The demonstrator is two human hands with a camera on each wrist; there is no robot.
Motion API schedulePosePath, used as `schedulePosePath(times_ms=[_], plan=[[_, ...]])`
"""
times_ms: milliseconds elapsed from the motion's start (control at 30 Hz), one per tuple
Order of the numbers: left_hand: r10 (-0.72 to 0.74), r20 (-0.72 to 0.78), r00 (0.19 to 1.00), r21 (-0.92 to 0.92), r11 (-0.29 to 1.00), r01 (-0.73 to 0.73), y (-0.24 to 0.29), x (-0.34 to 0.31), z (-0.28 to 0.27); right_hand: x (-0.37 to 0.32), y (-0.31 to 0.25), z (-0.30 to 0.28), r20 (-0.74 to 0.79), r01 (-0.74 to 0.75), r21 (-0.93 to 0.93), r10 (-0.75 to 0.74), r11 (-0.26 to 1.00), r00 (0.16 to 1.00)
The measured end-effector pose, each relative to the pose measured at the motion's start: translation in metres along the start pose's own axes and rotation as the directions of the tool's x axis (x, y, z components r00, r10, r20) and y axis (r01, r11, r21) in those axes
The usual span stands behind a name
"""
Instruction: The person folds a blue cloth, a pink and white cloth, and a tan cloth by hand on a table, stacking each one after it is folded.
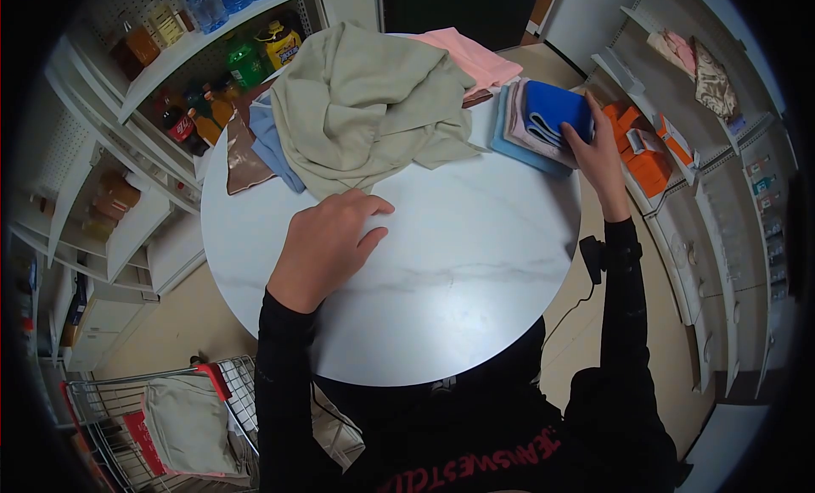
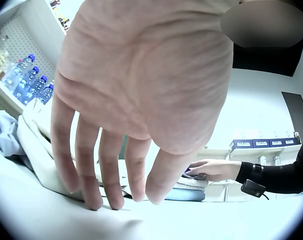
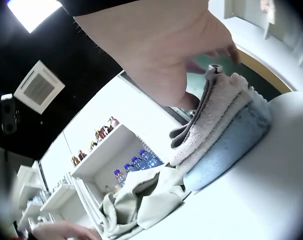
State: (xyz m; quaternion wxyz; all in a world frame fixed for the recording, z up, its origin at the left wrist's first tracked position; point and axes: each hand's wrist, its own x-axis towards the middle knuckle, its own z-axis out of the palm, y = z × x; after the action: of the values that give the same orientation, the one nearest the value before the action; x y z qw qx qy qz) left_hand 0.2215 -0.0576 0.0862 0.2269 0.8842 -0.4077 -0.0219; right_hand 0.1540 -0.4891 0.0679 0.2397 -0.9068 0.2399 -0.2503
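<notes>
My right hand (image 1: 601, 158) is at the right end of a folded blue towel (image 1: 556, 107), thumb at its near side and fingers along its far edge. Beneath this towel, a folded pale pink towel (image 3: 211, 125) and a light blue towel (image 3: 226, 150) make up the rest of the stack on the table's right side. My left hand (image 1: 327, 243) is over the white table with fingers loosely bent and holds nothing; its fingertips point down close to the tabletop in the left wrist view. Just beyond it spreads a crumpled grey-green cloth (image 1: 365, 103).
The round marbled table (image 1: 424, 272) also bears pink cloth (image 1: 475, 60), blue cloth (image 1: 272, 145) and shiny brown cloth (image 1: 244, 166). Shelves with bottles (image 1: 242, 62) stand at left. A cart (image 1: 89, 408) with cloth sits below left; orange packages (image 1: 645, 166) lie on the right shelf.
</notes>
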Motion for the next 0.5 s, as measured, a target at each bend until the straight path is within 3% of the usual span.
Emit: schedulePosePath(times_ms=[67, 100, 200, 233, 333, 433, 500], plan=[[0.004, 0.003, 1.000, 0.003, 1.000, -0.004, 0.000, 0.000, 0.000, -0.009, -0.009, 0.005, -0.159, 0.116, -0.447, -0.207, 0.887, 0.965], [0.006, 0.002, 1.000, 0.003, 1.000, -0.006, 0.000, -0.001, 0.000, -0.012, -0.013, 0.005, -0.159, 0.115, -0.445, -0.204, 0.888, 0.966], [0.006, -0.005, 1.000, 0.002, 1.000, -0.006, 0.000, 0.000, 0.001, -0.017, -0.027, 0.003, -0.037, 0.403, -0.429, -0.462, 0.808, 0.886], [0.004, 0.006, 1.000, 0.001, 1.000, -0.004, 0.000, 0.000, 0.002, -0.020, -0.027, 0.005, -0.034, 0.408, -0.425, -0.465, 0.808, 0.885], [-0.028, 0.017, 0.999, 0.022, 0.999, 0.028, -0.002, -0.002, 0.001, -0.029, -0.030, 0.020, 0.273, 0.486, -0.332, -0.411, 0.808, 0.870], [0.063, -0.091, 0.994, -0.011, 0.998, -0.064, -0.007, -0.002, 0.006, -0.031, -0.039, 0.018, 0.255, 0.461, -0.309, -0.394, 0.832, 0.883], [0.023, -0.101, 0.995, -0.036, 0.999, -0.026, -0.004, 0.000, -0.005, -0.038, -0.053, 0.014, 0.250, 0.449, -0.290, -0.385, 0.846, 0.888]])
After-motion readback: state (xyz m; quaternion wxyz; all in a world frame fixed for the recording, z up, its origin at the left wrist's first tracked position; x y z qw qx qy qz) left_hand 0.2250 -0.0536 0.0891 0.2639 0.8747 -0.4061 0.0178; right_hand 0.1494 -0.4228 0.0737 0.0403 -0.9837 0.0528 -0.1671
